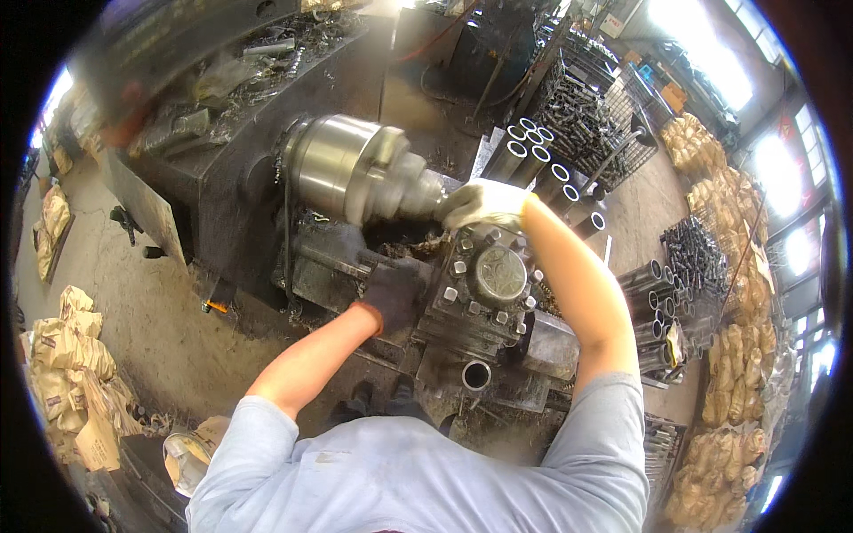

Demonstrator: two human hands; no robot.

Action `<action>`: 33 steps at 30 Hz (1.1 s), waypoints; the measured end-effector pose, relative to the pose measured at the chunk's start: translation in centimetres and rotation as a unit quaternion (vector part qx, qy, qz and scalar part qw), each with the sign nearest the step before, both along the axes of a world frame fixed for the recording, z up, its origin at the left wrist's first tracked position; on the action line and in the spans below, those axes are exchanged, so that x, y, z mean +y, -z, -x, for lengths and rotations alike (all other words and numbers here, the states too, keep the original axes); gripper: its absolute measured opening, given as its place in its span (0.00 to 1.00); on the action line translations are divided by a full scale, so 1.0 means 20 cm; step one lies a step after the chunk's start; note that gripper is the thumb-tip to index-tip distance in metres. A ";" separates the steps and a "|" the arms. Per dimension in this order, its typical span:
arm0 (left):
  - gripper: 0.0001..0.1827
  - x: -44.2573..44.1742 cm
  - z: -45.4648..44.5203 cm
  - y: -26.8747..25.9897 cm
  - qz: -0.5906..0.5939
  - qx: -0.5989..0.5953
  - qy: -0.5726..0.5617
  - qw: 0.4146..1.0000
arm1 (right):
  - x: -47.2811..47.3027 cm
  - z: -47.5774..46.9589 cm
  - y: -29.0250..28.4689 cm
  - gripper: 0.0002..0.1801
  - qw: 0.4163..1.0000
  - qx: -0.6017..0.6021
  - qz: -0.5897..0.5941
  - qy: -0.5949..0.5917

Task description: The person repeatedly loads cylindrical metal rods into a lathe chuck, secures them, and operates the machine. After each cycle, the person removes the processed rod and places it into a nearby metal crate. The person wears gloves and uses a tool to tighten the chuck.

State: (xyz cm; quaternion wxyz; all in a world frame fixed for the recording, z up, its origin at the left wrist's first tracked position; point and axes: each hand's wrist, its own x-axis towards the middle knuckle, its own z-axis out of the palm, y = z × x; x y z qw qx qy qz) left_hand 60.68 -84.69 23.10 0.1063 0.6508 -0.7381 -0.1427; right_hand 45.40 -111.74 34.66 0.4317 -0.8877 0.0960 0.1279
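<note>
A metal lathe stands before me, its steel chuck (340, 163) pointing right. The chuck's jaw end is blurred. At that end, my right hand (490, 203), in a pale work glove, has its fingers curled close to the jaws; whether it grips a part is hidden. Below it sits the square tool post (470, 310), with several bolts and a round cap (501, 273). My left hand (400, 290), in a dark glove, is down beside the tool post's left side, under the chuck. Its fingers blend into the dark machine, so its hold is unclear. A short steel tube (476, 376) stands upright nearer me.
Steel tubes (541, 154) stand behind the tool post, and more tubes (656, 306) lie stacked at right. A wire cage (630, 133) of metal parts is beyond. Metal shavings (293, 63) litter the headstock top. Wrapped brown paper bundles (723, 373) line the right; paper sacks (70, 353) lie left.
</note>
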 end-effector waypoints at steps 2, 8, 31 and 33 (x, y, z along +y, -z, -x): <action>0.21 -0.08 -0.04 0.00 0.188 -0.011 -0.051 0.981 | -0.02 0.14 -0.10 0.32 0.993 -0.027 0.073 0.092; 0.21 0.11 -0.07 0.02 0.093 0.121 -0.070 0.986 | -0.16 0.24 0.06 0.26 0.962 -0.076 -0.086 0.246; 0.26 0.15 -0.05 -0.39 0.386 0.078 -0.046 0.918 | -0.09 -0.15 0.03 0.27 0.974 -0.049 0.208 -0.075; 0.31 0.03 -0.03 -0.42 0.423 -0.030 -0.022 0.905 | -0.06 -0.15 0.10 0.31 0.972 0.064 0.194 0.118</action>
